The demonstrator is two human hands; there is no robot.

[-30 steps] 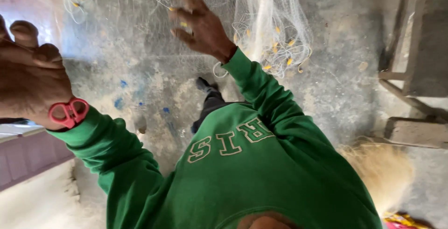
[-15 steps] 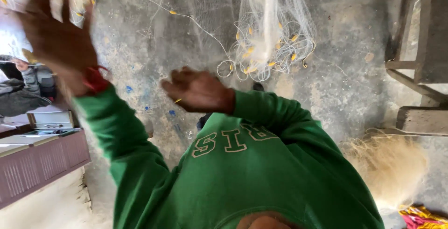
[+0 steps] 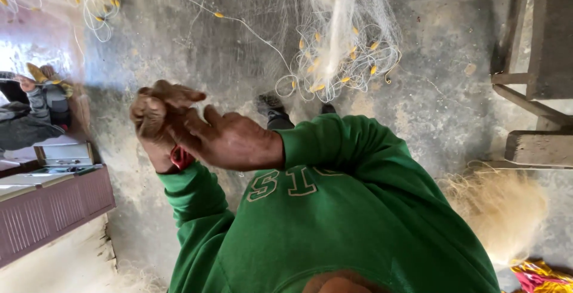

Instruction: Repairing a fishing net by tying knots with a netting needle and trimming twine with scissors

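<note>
Left hand (image 3: 156, 120): curled closed at 9 o'clock, red band at its wrist; grip contents not discernible.
Right hand (image 3: 230, 141): overlapping the left, fingers bent; hold unclear.
Fishing net (image 3: 340, 36): bunched white mesh with yellow floats (image 3: 316, 88), hanging at 12 o'clock, well apart from both hands.

Light: soft daylight, mod. bright, even on the concrete floor (image 3: 179, 48).
Source: upper left; that corner is blown out w/ pinkish glare.
Shadows: faint, diffuse.
Blur: hands (image 3: 197, 129) slightly motion-soft; hanging net (image 3: 343, 36) hazy.
Edges: wide-angle stretch, bench (image 3: 537, 90) at right leans.
Focus: green sweatshirt (image 3: 334, 221) sharpest.
</note>
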